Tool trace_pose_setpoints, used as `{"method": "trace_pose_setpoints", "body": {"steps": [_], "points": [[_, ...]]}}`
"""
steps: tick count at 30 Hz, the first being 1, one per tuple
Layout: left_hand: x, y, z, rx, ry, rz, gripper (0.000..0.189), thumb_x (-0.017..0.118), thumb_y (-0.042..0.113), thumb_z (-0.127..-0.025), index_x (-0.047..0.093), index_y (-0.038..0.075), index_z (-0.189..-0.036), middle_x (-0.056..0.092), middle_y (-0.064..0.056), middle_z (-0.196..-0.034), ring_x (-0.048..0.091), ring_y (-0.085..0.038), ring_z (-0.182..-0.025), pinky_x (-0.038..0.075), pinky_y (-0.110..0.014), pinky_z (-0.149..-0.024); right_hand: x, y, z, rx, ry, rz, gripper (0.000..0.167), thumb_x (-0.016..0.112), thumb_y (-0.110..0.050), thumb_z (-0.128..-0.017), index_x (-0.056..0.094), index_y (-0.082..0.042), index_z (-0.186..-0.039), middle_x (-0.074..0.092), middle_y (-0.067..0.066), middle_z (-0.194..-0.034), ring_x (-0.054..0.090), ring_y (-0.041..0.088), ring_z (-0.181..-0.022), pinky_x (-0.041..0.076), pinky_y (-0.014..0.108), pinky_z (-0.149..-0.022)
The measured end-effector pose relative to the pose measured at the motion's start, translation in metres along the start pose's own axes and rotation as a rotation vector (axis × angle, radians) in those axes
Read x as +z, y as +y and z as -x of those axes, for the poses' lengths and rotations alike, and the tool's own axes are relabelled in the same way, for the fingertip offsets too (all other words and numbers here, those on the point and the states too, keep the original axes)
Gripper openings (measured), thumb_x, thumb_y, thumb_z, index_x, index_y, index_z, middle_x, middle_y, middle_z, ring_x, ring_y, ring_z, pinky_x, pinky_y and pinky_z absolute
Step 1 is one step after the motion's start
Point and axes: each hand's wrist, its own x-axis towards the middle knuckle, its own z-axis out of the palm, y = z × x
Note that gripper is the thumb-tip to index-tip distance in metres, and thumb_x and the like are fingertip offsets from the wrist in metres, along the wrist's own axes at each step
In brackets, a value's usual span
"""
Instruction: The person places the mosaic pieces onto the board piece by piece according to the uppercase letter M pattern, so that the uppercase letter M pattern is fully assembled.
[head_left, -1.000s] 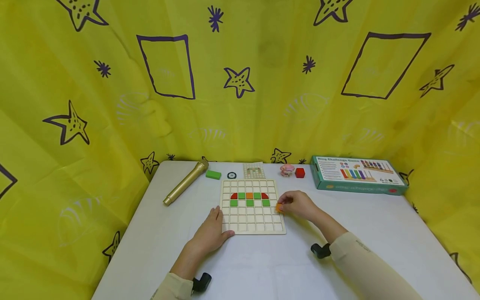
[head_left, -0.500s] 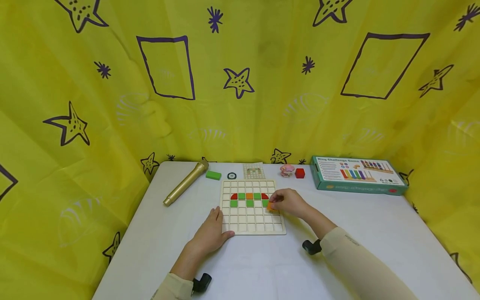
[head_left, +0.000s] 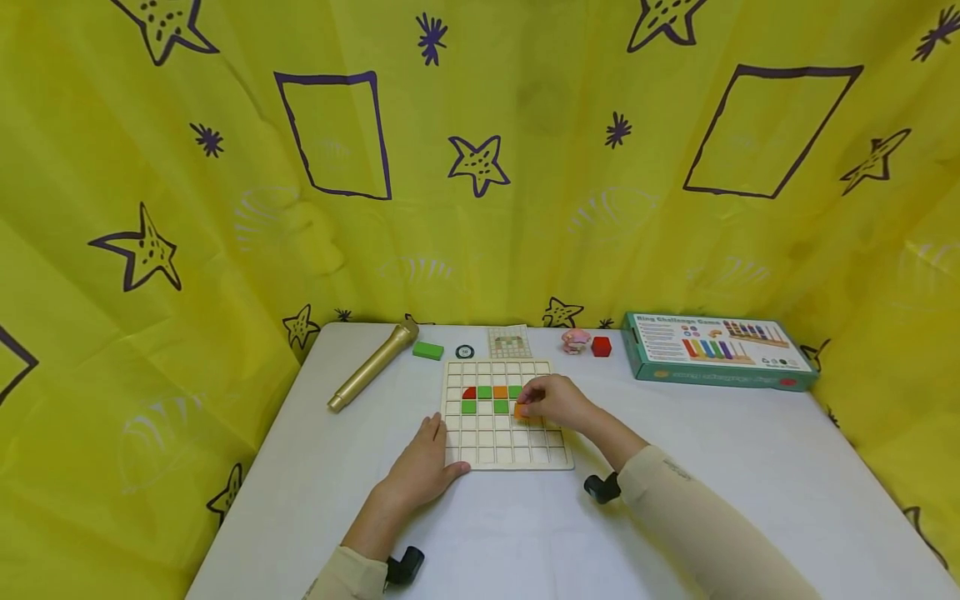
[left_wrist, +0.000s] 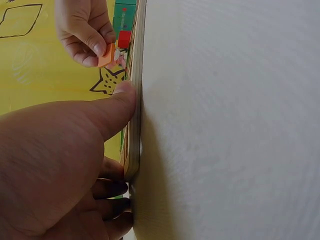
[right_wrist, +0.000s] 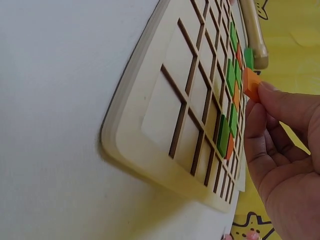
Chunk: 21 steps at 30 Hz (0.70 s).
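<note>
A pale wooden grid board point(head_left: 493, 455) lies on the white table. Green square tiles point(head_left: 501, 407), an orange tile point(head_left: 500, 392) and a red round-cornered tile point(head_left: 469, 393) sit in its upper rows. Thumb and fingertips of my right hand point(head_left: 557, 402) pinch another orange square tile point(head_left: 520, 411), held above the board's right half; the right wrist view shows this orange tile point(right_wrist: 251, 85) apart from the grid. That hand hides some right-side tiles in the head view. My left hand point(head_left: 418, 463) rests at the board's near-left corner, thumb on the front edge, fingers along the left side.
Behind the board lie a green block point(head_left: 427, 351), a round black-rimmed disc point(head_left: 464, 352), a pattern card point(head_left: 509, 342), a pink figurine point(head_left: 576, 341) and a red block point(head_left: 602, 347). A gold microphone point(head_left: 372, 367) is at left, a game box point(head_left: 720, 350) at right.
My right hand has moved left with the orange tile, from beside the board's right edge to over the grid. My left hand stays at the corner.
</note>
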Motion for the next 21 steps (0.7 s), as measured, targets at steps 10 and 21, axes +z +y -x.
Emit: {"method": "trace_pose_setpoints", "body": {"steps": [10,21], "points": [[-0.001,0.0,0.001,0.004,-0.003,-0.003,0.092,0.07,0.045,-0.093,0.029,-0.014,-0.151,0.026,-0.03,-0.159,0.024,-0.045,-0.147,0.032,-0.051,-0.115,0.012,-0.013,-0.011,-0.038,-0.04,-0.005,0.006,0.079,-0.009,-0.088,0.074,-0.011,-0.091,0.069,-0.004,-0.088,0.059,0.014,-0.084,0.052,0.032,-0.081],[0.0,-0.001,0.0,0.011,0.0,-0.003,0.092,0.069,0.046,-0.093,0.03,-0.014,-0.151,0.026,-0.031,-0.158,0.025,-0.044,-0.147,0.032,-0.051,-0.115,0.023,-0.026,-0.019,-0.05,-0.07,-0.009,0.006,0.079,-0.009,-0.087,0.075,-0.013,-0.09,0.07,-0.005,-0.087,0.06,0.013,-0.083,0.053,0.032,-0.08]]}}
